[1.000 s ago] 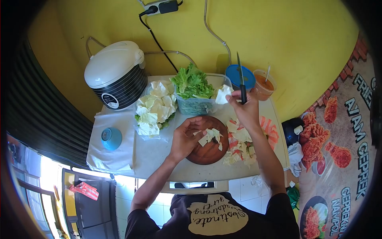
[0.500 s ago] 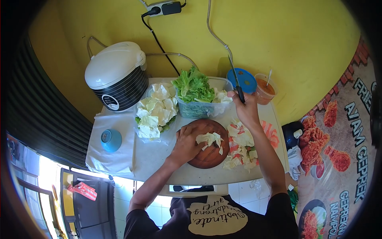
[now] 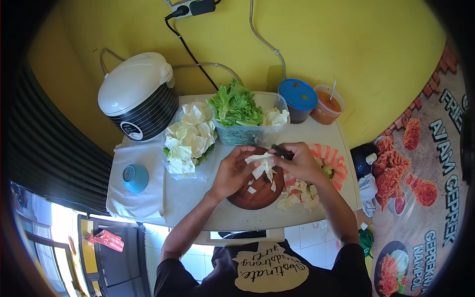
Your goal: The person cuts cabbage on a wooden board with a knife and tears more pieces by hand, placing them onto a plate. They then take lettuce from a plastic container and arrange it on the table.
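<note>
Over a round brown wooden board [image 3: 250, 202], my left hand [image 3: 232, 172] pinches some pale cabbage leaves [image 3: 263, 162] between thumb and fingers. My right hand [image 3: 301, 162] is closed around the black handle of a knife [image 3: 282, 152], close to the cabbage; its blade is hard to make out. Small cabbage scraps lie on the board. Right of it, cut cabbage pieces [image 3: 299, 195] rest on red-and-white striped wrapping [image 3: 332, 161], partly under my right forearm.
A clear plastic tub [image 3: 242, 136] holds green lettuce [image 3: 237, 106] and cabbage. Cabbage leaves [image 3: 190, 138] lie in a plastic bag to its left. Around them stand a rice cooker [image 3: 141, 94], a blue cup [image 3: 135, 177], a blue-lidded container [image 3: 298, 99] and a sauce tub [image 3: 327, 109].
My right hand has come down with the knife from beside the blue lid to the board. The cabbage is now lifted off the board in my left hand.
</note>
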`<state>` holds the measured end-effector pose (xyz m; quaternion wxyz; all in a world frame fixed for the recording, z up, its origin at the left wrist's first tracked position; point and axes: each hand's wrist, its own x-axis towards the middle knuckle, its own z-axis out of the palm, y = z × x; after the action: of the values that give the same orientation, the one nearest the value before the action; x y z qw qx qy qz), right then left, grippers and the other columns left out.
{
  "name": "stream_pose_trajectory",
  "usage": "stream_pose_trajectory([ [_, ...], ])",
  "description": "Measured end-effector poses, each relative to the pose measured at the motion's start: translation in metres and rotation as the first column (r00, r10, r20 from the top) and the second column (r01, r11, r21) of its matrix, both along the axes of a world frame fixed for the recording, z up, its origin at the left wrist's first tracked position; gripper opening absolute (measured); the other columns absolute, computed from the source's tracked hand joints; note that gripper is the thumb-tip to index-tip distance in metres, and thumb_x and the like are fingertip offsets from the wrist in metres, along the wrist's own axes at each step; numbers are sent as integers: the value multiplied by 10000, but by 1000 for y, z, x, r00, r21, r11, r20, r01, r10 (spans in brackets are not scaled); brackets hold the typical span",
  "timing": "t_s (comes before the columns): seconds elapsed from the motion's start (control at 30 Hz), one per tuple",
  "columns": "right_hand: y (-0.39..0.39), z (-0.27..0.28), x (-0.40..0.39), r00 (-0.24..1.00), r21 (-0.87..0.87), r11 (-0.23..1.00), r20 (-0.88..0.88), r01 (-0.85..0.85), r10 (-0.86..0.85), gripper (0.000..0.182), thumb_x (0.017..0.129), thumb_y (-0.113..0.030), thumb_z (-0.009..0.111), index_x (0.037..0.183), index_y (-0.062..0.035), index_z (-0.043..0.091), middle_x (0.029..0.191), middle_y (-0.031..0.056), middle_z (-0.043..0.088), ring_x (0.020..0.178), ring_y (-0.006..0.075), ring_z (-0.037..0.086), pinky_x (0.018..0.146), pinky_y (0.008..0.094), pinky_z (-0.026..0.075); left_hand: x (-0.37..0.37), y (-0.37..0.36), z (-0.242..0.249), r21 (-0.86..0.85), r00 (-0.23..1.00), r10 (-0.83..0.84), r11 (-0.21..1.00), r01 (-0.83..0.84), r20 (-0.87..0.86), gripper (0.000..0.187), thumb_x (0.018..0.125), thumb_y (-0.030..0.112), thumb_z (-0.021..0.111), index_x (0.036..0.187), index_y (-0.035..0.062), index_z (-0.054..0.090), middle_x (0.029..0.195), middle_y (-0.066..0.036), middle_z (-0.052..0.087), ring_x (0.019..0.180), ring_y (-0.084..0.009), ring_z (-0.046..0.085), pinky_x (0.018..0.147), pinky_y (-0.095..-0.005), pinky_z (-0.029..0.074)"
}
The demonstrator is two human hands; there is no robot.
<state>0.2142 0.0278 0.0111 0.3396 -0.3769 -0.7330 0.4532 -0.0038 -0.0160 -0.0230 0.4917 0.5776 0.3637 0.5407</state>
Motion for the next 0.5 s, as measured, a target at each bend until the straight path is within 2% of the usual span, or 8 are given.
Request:
stream_pose_trajectory([
  [0.03, 5, 4, 0, 1000, -6, 1000, -1, 3, -4, 239, 861, -158, 775, 1008, 19, 712, 782, 51, 699, 720, 75, 618, 654, 271, 487, 0, -3, 4, -91, 998, 62, 994, -65, -28, 298, 944, 108, 670, 1193, -25, 577, 994, -108, 692, 1020, -144, 654, 906, -281, 520],
  [0.1, 26, 20, -1, 911, 138, 903, -135, 407, -390, 206, 861, -150, 767, 958, 21, 706, 743, 40, 687, 659, 78, 597, 622, 267, 478, -5, 4, -10, -94, 984, 63, 992, -80, -169, 352, 929, 125, 685, 1238, -5, 579, 1081, -129, 682, 1025, -214, 669, 875, -325, 531],
  [0.17, 49, 21, -2, 858, 193, 839, -186, 509, -478, 200, 862, -162, 765, 938, 14, 705, 730, 36, 677, 645, 80, 584, 615, 264, 468, -7, 7, -20, 242, 877, 93, 970, 27, -472, 371, 889, 116, 695, 1243, 48, 607, 1141, -126, 671, 1055, -303, 651, 916, -415, 498],
  [0.2, 56, 23, -3, 797, 245, 760, -245, 602, -553, 197, 864, -173, 763, 917, 7, 704, 717, 31, 667, 632, 81, 571, 607, 262, 458, -6, 9, -21, 242, 876, 93, 970, 28, -473, 371, 889, 116, 695, 1243, 48, 607, 1141, -126, 671, 1055, -303, 651, 916, -415, 498],
  [0.33, 63, 35, -11, 795, 261, 752, -156, 605, -586, 227, 897, -223, 735, 931, -1, 710, 682, 17, 629, 609, 82, 536, 599, 267, 445, 7, 4, -12, 321, 688, 122, 932, 169, -716, 389, 834, 91, 690, 1220, 126, 649, 1221, -98, 639, 1177, -328, 572, 973, -466, 417],
  [0.4, 58, 41, -13, 836, 205, 834, 107, 512, -539, 257, 943, -262, 687, 950, -5, 712, 688, 18, 615, 617, 86, 521, 608, 274, 447, 11, 1, -8, 287, 605, 120, 939, 187, -787, 402, 821, 68, 684, 1216, 138, 658, 1252, -89, 627, 1208, -310, 558, 975, -460, 414],
  [0.43, 58, 36, -13, 839, 208, 837, 108, 506, -533, 257, 943, -262, 687, 950, -5, 712, 688, 18, 615, 617, 86, 521, 608, 274, 447, 11, 2, -8, 248, 565, 90, 945, 211, -820, 391, 834, 96, 684, 1219, 162, 659, 1278, -76, 613, 1247, -284, 527, 982, -469, 389],
  [0.5, 52, 17, -13, 874, 302, 821, -116, 484, -472, 295, 985, -280, 630, 959, 2, 715, 674, 19, 606, 621, 86, 502, 619, 280, 451, 11, 3, -12, 207, 526, 60, 952, 226, -848, 381, 846, 125, 684, 1222, 185, 659, 1303, -63, 599, 1285, -258, 496, 989, -478, 365],
])
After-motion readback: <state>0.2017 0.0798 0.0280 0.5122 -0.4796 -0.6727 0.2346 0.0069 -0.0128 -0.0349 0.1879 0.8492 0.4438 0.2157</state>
